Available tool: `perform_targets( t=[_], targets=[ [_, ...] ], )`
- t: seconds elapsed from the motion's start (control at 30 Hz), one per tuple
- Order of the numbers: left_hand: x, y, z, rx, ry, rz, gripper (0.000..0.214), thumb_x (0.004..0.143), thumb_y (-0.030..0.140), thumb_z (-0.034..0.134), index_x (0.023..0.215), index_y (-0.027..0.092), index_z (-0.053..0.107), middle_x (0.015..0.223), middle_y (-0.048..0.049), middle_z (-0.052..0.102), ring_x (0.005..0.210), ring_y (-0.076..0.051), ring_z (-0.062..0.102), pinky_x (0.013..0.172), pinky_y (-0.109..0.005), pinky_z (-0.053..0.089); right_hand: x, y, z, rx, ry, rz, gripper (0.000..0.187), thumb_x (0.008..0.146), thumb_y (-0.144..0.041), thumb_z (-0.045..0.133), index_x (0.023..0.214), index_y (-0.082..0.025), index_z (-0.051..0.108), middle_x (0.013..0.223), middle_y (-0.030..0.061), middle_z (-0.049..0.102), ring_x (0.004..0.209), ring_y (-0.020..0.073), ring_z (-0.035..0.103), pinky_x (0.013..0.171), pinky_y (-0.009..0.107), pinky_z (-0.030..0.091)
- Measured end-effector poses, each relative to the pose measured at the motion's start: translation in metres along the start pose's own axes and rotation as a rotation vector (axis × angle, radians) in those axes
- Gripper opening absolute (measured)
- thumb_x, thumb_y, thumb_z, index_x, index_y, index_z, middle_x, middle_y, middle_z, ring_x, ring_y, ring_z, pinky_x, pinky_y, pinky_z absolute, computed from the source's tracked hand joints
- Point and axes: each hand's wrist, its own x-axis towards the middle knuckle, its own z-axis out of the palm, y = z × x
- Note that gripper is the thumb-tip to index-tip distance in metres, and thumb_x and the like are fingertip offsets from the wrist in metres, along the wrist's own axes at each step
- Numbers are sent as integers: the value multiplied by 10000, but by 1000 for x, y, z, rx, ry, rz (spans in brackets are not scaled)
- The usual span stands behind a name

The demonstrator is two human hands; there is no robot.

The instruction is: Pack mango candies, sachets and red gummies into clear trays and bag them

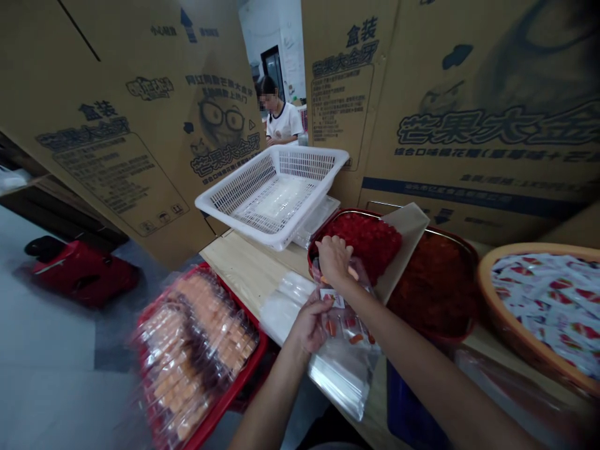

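My left hand [310, 324] is closed on the edge of a clear plastic tray [351, 324] with compartments. A few orange-red pieces and a small white packet [334, 297] lie in it. My right hand [334, 257] is over the near left side of a tub of small red candies [370, 234], its fingers curled downward. What those fingers hold, if anything, is hidden. Beneath the tray lies a stack of clear plastic bags [342, 375] at the table edge. More clear plastic film [285, 303] lies to the left of my left hand.
A white basket [220, 209] stands behind, before large cardboard boxes [450, 125]. Right are a tub of dark orange pieces [431, 281] and an orange basin [487, 281] of white packets. Lower left, a red crate [255, 356] holds wrapped packs. A person [284, 122] works beyond.
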Motion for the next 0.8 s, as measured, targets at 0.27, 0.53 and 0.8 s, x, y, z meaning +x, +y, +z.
perform_targets(
  t=[0.27,0.53,0.8],
  targets=[
    [-6,11,0,-20,9,-23,534,662,74,596,1176,206,539,998,-61,687,859,-217,677,793,-364,532,-19,54,-46,157,-31,-1,375,766,-324,683,1085,-150,589,1179,150,544,1132,318,458,910,457,357],
    [-18,28,39,170,-146,-100,479,725,170,607,1197,192,529,1054,-80,671,859,-204,665,799,-360,522,-75,104,-85,1617,-896,521,244,757,-215,611,976,-109,628,891,107,710,789,211,672,801,336,520],
    [6,41,13,1579,-132,338,310,891,372,451,1053,168,618,1108,-116,647,1068,-228,579,958,-393,421,-112,143,-116,1763,-432,875,176,784,-76,502,813,-177,643,700,52,717,588,194,678,586,299,578]
  ],
)
